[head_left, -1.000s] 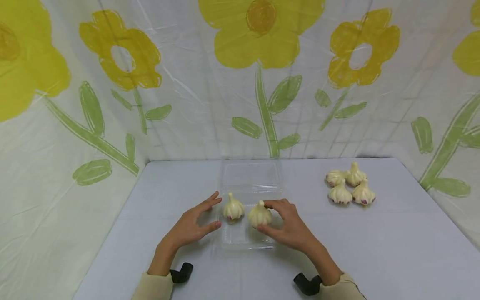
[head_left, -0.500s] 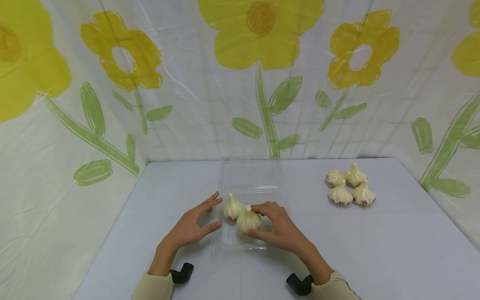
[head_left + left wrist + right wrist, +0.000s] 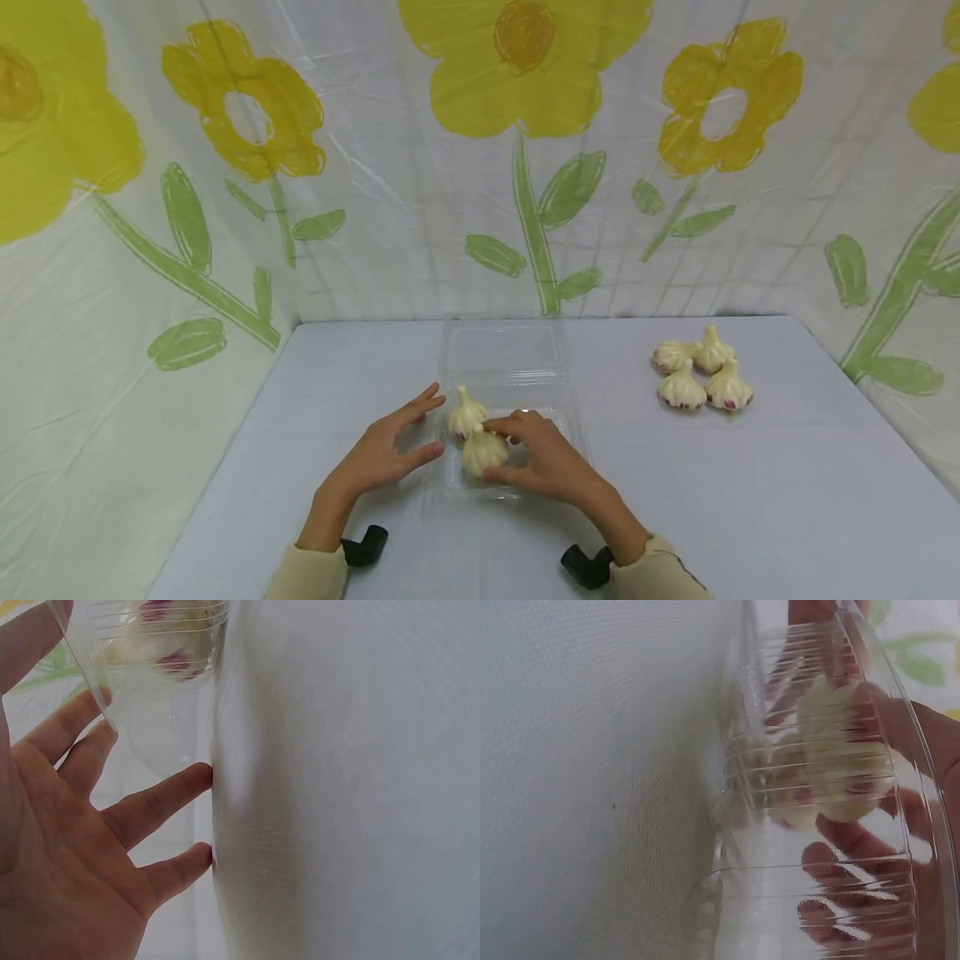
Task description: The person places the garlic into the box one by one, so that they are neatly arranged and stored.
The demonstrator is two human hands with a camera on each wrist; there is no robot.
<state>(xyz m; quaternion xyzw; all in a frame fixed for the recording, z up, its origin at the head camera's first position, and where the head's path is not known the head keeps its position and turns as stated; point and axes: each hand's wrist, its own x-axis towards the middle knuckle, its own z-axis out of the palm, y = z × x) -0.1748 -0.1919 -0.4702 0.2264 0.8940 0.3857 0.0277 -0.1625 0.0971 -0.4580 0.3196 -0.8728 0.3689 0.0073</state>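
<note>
A clear plastic clamshell container (image 3: 576,433) lies open on the table, its lid (image 3: 502,346) folded back. Inside, one garlic bulb (image 3: 467,410) sits at the left. My right hand (image 3: 551,458) pinches a second garlic bulb (image 3: 483,457) between thumb and fingers, low in the container and just in front of the first. Through the clear wall in the right wrist view, the held bulb (image 3: 844,769) shows blurred among the fingers. My left hand (image 3: 382,454) rests at the container's left side, fingers spread, fingertips at its rim in the left wrist view.
Several more garlic bulbs (image 3: 705,371) cluster on the back right of the white table (image 3: 765,500). A curtain with yellow flowers (image 3: 517,208) hangs behind the table's far edge. Black wrist mounts (image 3: 365,547) sit under both forearms.
My right hand has carried its garlic bulb leftward and toward me inside the container, up against the first bulb in view. My left hand has stayed in place.
</note>
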